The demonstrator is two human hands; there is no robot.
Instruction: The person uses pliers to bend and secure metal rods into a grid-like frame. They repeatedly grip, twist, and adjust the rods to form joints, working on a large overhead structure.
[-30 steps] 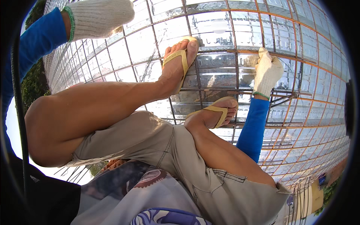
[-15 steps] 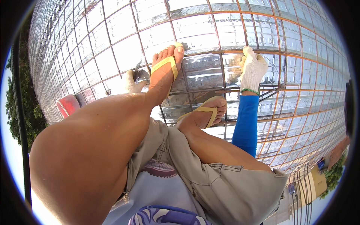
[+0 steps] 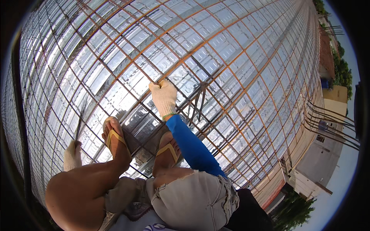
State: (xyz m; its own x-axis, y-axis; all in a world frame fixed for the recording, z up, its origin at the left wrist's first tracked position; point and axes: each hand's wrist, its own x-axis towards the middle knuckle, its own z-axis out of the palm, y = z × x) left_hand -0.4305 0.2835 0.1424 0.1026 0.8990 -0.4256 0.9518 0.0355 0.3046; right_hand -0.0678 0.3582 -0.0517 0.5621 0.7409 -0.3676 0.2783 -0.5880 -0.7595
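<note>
My right hand [image 3: 163, 97], in a white knitted glove below a blue sleeve, is closed at a crossing of the rusty rebar mesh [image 3: 210, 39]. What its fingers grip is hidden; a thin wire curves close beside it. My left hand [image 3: 71, 157], gloved too and partly hidden behind my knee, is closed around a bundle of thin dark wires [image 3: 80, 122] that points away from me. Shiny ribbed metal sheeting [image 3: 127, 79] lies beneath the mesh. My feet, in yellow flip-flops [image 3: 168, 150], rest between my hands.
A dark steel support with splayed legs [image 3: 201, 90] stands in the mesh to the right of my right hand. Bent bars [image 3: 331, 125] stick out past the right edge, near a grey building [image 3: 318, 158]. A dark upright pole [image 3: 22, 127] runs along the left.
My view has swung right and tilted, showing more mesh and buildings. The wire bundle in my left hand shows more plainly. My right hand stays closed near the bars.
</note>
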